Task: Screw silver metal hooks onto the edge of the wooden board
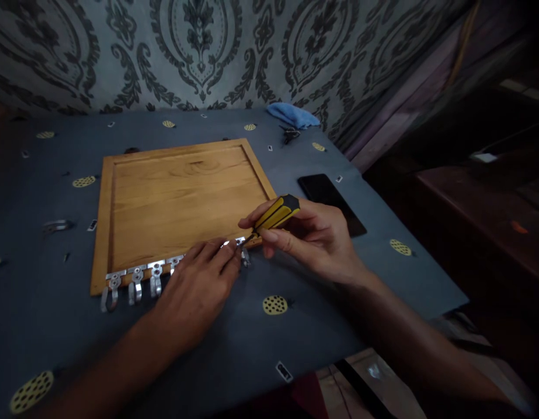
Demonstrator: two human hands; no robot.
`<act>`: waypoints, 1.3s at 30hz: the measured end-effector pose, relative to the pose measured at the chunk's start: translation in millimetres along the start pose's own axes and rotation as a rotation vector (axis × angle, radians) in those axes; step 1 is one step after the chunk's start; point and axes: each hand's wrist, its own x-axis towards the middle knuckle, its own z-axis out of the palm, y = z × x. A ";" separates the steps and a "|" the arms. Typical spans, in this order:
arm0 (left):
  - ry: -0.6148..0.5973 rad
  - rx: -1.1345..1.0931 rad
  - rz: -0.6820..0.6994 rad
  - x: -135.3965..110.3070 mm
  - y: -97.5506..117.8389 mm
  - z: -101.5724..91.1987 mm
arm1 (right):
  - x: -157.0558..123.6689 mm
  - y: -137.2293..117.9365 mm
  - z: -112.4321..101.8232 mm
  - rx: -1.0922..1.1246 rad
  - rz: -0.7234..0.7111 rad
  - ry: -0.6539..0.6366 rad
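My right hand (pixel 317 235) is closed around the yellow and black handle of a screwdriver (pixel 275 214). Its shaft points down and left at the right end of a metal hook rail (pixel 121 272), where the tip is partly hidden by my fingers. This rail runs along the near edge of a framed wooden board (pixel 177 198), with several silver hooks hanging over the side. Across the rail's middle lies my left hand (pixel 199 291), fingers stretched out flat and covering some hooks. Its fingertips are close beside the screwdriver tip.
A loose metal hook (pixel 56 226) and a tiny screw-like piece (pixel 66 256) lie left of the board. On the right is a black phone (pixel 330 201). Toward the back are a blue cloth (pixel 293 114) and a small dark object (pixel 291 135). Patterned fabric (pixel 199 52) rises behind the table.
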 end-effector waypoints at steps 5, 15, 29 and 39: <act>-0.024 0.040 0.014 -0.9 -0.2 0.7 | 4.1 1.2 5.4 0.065 -0.024 -0.015; 0.013 0.059 0.030 -0.2 -0.8 1.6 | 11.0 0.1 8.7 0.021 -0.004 -0.057; 0.028 0.074 0.030 1.9 -0.4 -0.2 | 15.7 -2.1 3.3 0.037 0.012 -0.140; 0.068 0.053 0.044 2.6 -0.8 0.3 | 17.8 2.5 9.6 -0.022 -0.014 -0.069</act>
